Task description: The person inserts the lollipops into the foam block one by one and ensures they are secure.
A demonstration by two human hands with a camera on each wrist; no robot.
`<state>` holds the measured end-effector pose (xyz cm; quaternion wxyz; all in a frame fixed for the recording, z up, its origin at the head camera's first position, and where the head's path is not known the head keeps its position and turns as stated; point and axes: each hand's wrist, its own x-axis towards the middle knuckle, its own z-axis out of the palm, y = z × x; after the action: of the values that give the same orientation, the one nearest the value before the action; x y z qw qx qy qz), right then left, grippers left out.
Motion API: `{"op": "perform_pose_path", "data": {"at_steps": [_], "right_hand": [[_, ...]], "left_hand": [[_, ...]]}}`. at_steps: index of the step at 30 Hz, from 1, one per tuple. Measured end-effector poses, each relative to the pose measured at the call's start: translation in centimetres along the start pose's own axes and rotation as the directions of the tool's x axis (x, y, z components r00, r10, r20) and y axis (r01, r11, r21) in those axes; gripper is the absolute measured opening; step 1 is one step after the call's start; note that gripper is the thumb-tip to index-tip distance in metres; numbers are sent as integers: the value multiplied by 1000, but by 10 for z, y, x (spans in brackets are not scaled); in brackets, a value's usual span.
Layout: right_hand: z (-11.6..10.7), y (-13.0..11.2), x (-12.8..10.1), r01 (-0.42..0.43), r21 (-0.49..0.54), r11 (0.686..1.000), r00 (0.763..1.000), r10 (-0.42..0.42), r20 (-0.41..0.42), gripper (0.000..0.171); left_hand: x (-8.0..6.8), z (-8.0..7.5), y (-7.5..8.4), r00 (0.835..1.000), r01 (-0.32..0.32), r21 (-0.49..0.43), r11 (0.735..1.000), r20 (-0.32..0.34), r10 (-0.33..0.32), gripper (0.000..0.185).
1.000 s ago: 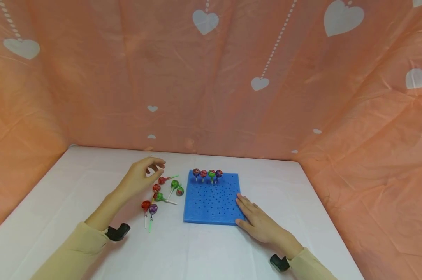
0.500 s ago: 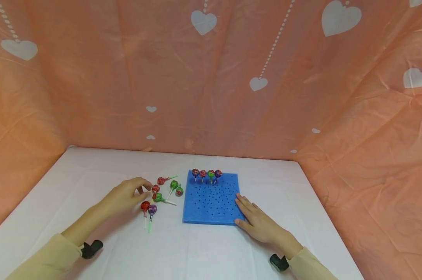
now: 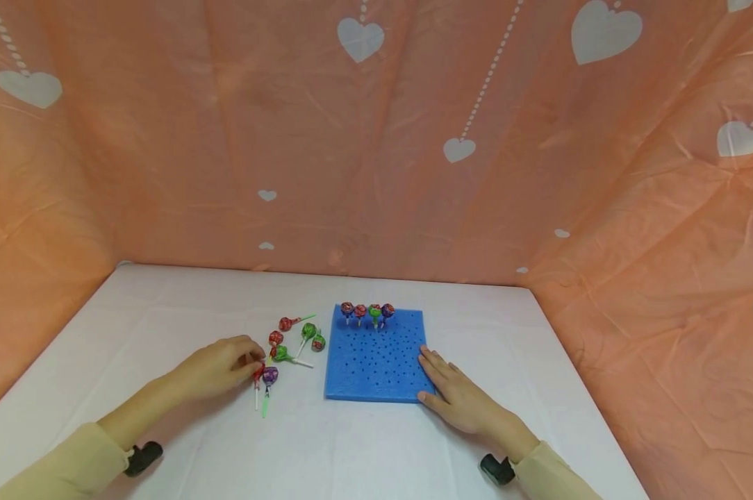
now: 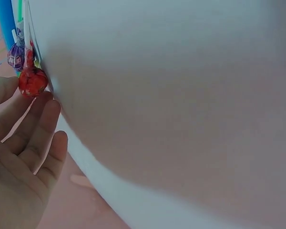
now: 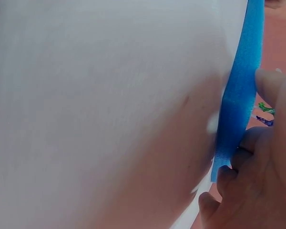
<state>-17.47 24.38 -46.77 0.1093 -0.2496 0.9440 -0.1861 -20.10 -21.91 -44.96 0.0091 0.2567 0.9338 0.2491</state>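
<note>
Right now the person's left hand point(image 3: 223, 367) lies low on the white table point(image 3: 164, 312), its fingertips at the head of a red lollipop point(image 3: 259, 373) that lies flat with its white stick pointing toward the person. From the left wrist view the fingers point(image 4: 45, 126) look fairly straight and relaxed, with the red lollipop point(image 4: 32, 82) just at their tips; whether they already pinch it I cannot tell for sure, and it looks more like a touch than a grip. Just beside the red one lies a purple lollipop point(image 3: 269, 376) on a green stick. A little farther off lie four more: a green lollipop point(image 3: 281, 354), a second red one point(image 3: 276, 338), another green one point(image 3: 308, 330) and a red one on a green stick point(image 3: 285, 323).

To the right of these sits a blue foam board point(image 3: 376, 361) dotted with small holes. Four lollipops point(image 3: 367, 312) stand upright in a row along its far edge. The right hand point(image 3: 460, 396) rests flat at the board's near right corner, fingers straight and laid partly on the foam. The right wrist view shows the fingertips point(image 5: 267, 86) against the blue foam edge point(image 5: 240, 90).

Behind the table hangs a peach cloth with white hearts point(image 3: 364, 139).
</note>
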Motion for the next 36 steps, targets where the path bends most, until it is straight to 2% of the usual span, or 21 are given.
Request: {"op": "perform_pose_path", "data": {"at_steps": [16, 21, 26, 36], "right_hand": [[1, 1, 1, -14, 3, 1000, 1000, 14, 8, 76], [1, 0, 1, -24, 10, 1000, 1000, 24, 9, 76], [1, -1, 0, -28, 16, 999, 1000, 28, 9, 77], [1, 0, 1, -25, 10, 1000, 1000, 25, 4, 76]], "left_hand": [[0, 5, -7, 998, -64, -57, 996, -14, 63, 7], [-1, 6, -7, 999, -52, -83, 995, -11, 51, 7], [-2, 4, -6, 1000, -11, -151, 988, -13, 10, 8], [-6, 3, -7, 998, 1, -250, 968, -63, -18, 11]]}}
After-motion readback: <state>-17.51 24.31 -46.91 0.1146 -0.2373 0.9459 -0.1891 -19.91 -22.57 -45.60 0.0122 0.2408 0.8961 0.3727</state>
